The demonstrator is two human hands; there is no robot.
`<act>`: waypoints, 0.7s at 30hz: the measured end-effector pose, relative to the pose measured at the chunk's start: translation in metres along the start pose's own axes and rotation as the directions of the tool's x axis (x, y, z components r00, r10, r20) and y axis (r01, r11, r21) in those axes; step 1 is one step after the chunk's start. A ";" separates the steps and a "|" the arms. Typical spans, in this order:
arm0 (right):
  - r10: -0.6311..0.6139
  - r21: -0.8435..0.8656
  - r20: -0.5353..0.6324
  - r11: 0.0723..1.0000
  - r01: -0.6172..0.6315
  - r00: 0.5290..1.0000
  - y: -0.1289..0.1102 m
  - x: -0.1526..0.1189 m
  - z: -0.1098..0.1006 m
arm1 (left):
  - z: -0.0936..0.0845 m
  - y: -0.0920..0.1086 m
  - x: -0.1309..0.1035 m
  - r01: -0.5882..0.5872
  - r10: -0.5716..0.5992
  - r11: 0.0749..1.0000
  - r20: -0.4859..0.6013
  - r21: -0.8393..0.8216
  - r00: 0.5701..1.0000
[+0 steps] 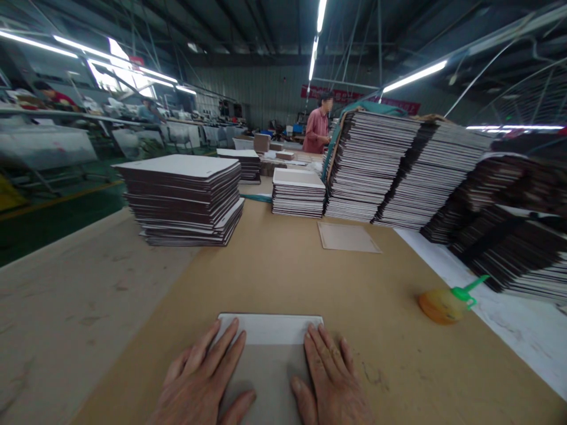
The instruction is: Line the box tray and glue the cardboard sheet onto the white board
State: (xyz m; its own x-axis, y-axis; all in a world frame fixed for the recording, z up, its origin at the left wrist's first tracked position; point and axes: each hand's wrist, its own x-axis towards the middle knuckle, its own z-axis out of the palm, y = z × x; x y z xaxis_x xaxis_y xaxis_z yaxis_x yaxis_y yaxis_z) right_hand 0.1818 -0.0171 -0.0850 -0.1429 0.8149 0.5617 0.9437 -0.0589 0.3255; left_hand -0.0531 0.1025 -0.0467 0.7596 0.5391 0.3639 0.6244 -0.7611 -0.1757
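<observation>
Panel (274,378): here it is, near and central on the counter (283,277), a flat, matte grey-beige rectangle with crisp edges, and across its far end runs a smooth white strip (279,330).
Left hand (201,372): palm down along the panel's left side, grip unclenched, fingers long and slightly fanned, the tips reaching the white strip.
Right hand (332,375): mirroring it on the right side, grip just as loose, fingers straight, tips by the strip's right end, thumb on the beige.
Counter: smooth tan sheeting down the middle, a paler, scuffed surface to the left.
Bottle (443,306): out to the right, a squat, rounded, see-through body glowing amber, with a slim green spout tilting up.
Thin sheet (349,237): farther off, right of centre, pale and flat, lying alone.
Left stack (181,200): thick, dark-edged layers under a white top, sides uneven.
Small stack (298,198): far centre, neat light-and-dark stripes.
Tall stack (367,165): far right, towering, tightly ribbed, leaning a touch.
</observation>
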 end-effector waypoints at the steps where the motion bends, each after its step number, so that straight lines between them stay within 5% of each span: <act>1: 0.001 0.002 0.007 1.000 -0.001 1.000 0.000 0.000 0.000 | 0.000 0.000 0.000 -0.011 0.012 1.000 -0.035 0.020 0.999; 16: -0.002 0.007 0.092 1.000 0.002 0.996 -0.005 0.015 -0.021 | -0.002 0.002 -0.007 0.008 -0.008 1.000 -0.115 0.001 0.993; 21: 0.096 0.085 0.257 0.989 -0.122 0.961 -0.011 0.018 -0.027 | 0.008 0.003 -0.013 0.139 -0.136 0.986 0.047 -0.087 0.990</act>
State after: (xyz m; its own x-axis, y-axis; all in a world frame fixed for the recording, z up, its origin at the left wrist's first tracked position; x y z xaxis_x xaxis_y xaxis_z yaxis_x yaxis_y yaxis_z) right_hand 0.1605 -0.0176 -0.0581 0.0303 0.9262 0.3757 0.9761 -0.1084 0.1886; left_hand -0.0598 0.0965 -0.0597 0.6755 0.6537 0.3413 0.7059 -0.7070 -0.0428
